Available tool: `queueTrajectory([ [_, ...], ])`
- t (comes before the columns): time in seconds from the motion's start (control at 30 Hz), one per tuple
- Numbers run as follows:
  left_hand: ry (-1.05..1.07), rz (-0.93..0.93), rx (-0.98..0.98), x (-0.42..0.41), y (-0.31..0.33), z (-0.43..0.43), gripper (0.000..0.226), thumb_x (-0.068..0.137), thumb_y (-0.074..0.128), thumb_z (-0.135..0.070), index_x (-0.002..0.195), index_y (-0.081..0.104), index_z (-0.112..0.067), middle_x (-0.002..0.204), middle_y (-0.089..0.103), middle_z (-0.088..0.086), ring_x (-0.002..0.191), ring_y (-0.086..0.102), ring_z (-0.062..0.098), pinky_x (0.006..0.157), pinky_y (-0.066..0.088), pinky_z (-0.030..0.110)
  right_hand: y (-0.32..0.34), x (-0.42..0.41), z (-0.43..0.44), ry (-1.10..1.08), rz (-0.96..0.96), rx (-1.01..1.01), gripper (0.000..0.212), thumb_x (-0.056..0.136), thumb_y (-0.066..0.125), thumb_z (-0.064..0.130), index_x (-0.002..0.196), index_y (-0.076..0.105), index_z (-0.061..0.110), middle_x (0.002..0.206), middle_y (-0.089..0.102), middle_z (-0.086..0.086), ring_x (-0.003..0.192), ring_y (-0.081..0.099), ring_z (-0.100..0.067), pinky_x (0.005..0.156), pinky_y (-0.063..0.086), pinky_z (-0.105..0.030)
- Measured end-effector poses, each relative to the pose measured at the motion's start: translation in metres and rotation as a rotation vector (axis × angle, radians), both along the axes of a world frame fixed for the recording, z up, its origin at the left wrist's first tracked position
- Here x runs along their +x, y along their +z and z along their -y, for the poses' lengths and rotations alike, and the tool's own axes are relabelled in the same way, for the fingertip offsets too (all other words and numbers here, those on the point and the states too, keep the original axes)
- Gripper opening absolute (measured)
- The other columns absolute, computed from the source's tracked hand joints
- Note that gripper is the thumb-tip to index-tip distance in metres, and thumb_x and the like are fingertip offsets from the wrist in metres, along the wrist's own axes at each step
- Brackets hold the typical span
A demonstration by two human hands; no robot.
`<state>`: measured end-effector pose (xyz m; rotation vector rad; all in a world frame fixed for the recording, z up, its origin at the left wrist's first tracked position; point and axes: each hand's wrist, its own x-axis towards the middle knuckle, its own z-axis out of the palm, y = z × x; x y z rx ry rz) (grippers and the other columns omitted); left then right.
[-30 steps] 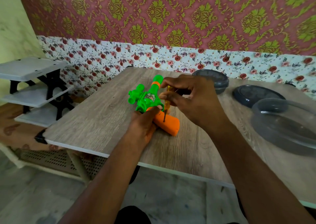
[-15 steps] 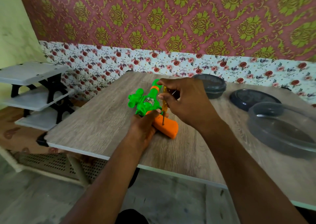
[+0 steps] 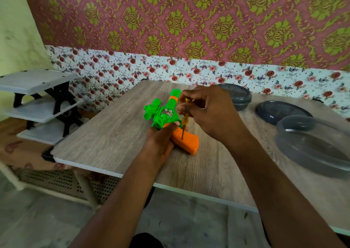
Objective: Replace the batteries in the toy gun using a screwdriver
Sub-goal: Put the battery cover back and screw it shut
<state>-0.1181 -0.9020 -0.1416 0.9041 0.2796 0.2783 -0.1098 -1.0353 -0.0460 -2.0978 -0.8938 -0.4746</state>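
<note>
No writing shows; left hand (image 3: 161, 141) grips the toy gun (image 3: 170, 121) on the desk (image 3: 113, 140), right hand (image 3: 208, 111) at two o'clock pinching the screwdriver (image 3: 184, 119) into its orange grip.

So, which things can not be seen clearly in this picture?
Head view only:
- Screw under the screwdriver tip: too small to see.
- Toy gun trigger area: covered by the left hand.
- Screwdriver top: hidden inside the right hand.
- Clear container: blurred, cut off by the right edge.

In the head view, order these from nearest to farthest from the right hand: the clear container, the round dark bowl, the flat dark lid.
From the right hand:
1. Round dark bowl, just behind it.
2. Flat dark lid, further right.
3. Clear container, at the right edge.
</note>
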Motion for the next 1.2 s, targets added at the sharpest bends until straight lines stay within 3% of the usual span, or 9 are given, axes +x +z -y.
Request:
queueTrajectory([
  [0.17, 0.005, 0.007, -0.003, 0.007, -0.009, -0.005, 0.042, 0.093, 0.062, 0.009, 0.134, 0.056, 0.01, 0.113, 0.063, 0.03, 0.086, 0.069, 0.035, 0.069, 0.064, 0.044, -0.002, -0.004, 0.003, -0.041, 0.149, -0.006, 0.035, 0.088, 0.078, 0.031, 0.121, 0.075, 0.02, 0.085, 0.067, -0.002, 0.076, 0.064, -0.013, 0.075, 0.055, -0.035],
  [0.27, 0.012, 0.0, 0.004, 0.01, -0.013, -0.006, 0.041, 0.092, 0.063, 0.01, 0.132, 0.058, 0.007, 0.106, 0.068, 0.024, 0.077, 0.072, 0.026, 0.07, 0.063, 0.041, -0.005, -0.002, 0.005, -0.049, 0.178, -0.002, 0.023, 0.093, 0.07, 0.031, 0.104, 0.081, 0.014, 0.082, 0.065, -0.005, 0.074, 0.06, -0.014, 0.069, 0.051, -0.035],
  [0.33, 0.015, -0.001, 0.009, 0.012, -0.014, -0.007, 0.041, 0.092, 0.063, 0.01, 0.132, 0.059, 0.006, 0.105, 0.07, 0.02, 0.074, 0.072, 0.021, 0.068, 0.063, 0.038, -0.009, -0.002, 0.007, 0.016, 0.104, -0.036, 0.019, 0.095, 0.065, 0.015, 0.108, 0.078, 0.01, 0.097, 0.071, -0.004, 0.088, 0.067, -0.013, 0.081, 0.056, -0.038],
  [0.47, 0.008, 0.004, 0.011, 0.014, -0.016, -0.008, 0.038, 0.092, 0.063, 0.01, 0.129, 0.062, 0.002, 0.106, 0.07, 0.02, 0.076, 0.072, 0.02, 0.067, 0.063, 0.037, -0.006, -0.009, 0.009, 0.192, -0.154, -0.093, 0.048, 0.09, 0.055, -0.014, 0.126, 0.068, 0.014, 0.124, 0.07, 0.0, 0.118, 0.065, -0.009, 0.101, 0.055, -0.033],
  [0.6, 0.027, -0.028, 0.012, 0.016, -0.018, -0.01, 0.038, 0.093, 0.062, 0.008, 0.131, 0.059, 0.004, 0.104, 0.07, 0.019, 0.076, 0.072, 0.02, 0.067, 0.063, 0.039, -0.004, -0.01, 0.008, 0.208, -0.165, -0.086, 0.026, 0.095, 0.055, -0.011, 0.105, 0.064, 0.011, 0.098, 0.071, 0.0, 0.094, 0.071, -0.003, 0.083, 0.059, -0.025],
  [0.77, -0.005, -0.007, 0.012, 0.013, -0.013, -0.007, 0.022, 0.094, 0.058, 0.013, 0.106, 0.066, -0.004, 0.078, 0.076, 0.01, 0.06, 0.072, 0.013, 0.054, 0.062, 0.033, -0.008, -0.006, 0.004, 0.086, -0.052, -0.05, 0.011, 0.097, 0.065, 0.009, 0.098, 0.056, 0.016, 0.086, 0.069, -0.003, 0.08, 0.074, -0.008, 0.071, 0.064, -0.043],
  [0.87, -0.014, 0.02, 0.014, 0.01, -0.011, -0.005, 0.027, 0.093, 0.059, 0.013, 0.117, 0.066, 0.001, 0.092, 0.075, 0.015, 0.068, 0.073, 0.018, 0.058, 0.064, 0.035, -0.013, -0.008, -0.003, 0.043, 0.075, -0.049, 0.012, 0.097, 0.065, 0.017, 0.1, 0.055, 0.013, 0.083, 0.069, -0.006, 0.076, 0.073, -0.021, 0.065, 0.059, -0.048],
  [1.03, -0.002, 0.001, 0.01, 0.009, -0.009, -0.005, 0.022, 0.093, 0.058, 0.014, 0.101, 0.068, -0.005, 0.083, 0.074, 0.013, 0.061, 0.073, 0.016, 0.053, 0.061, 0.033, -0.01, -0.009, 0.001, 0.146, -0.115, -0.047, 0.005, 0.102, 0.053, 0.009, 0.107, 0.055, 0.011, 0.098, 0.068, -0.007, 0.089, 0.069, -0.025, 0.078, 0.056, -0.054],
  [1.2, 0.011, -0.014, 0.021, 0.01, -0.01, -0.005, 0.02, 0.093, 0.059, 0.013, 0.102, 0.066, -0.004, 0.083, 0.071, 0.013, 0.058, 0.071, 0.013, 0.057, 0.061, 0.032, -0.013, -0.01, 0.01, 0.211, -0.121, 0.053, 0.015, 0.097, 0.057, -0.005, 0.101, 0.065, 0.008, 0.091, 0.073, -0.001, 0.087, 0.075, -0.011, 0.084, 0.062, -0.041],
])
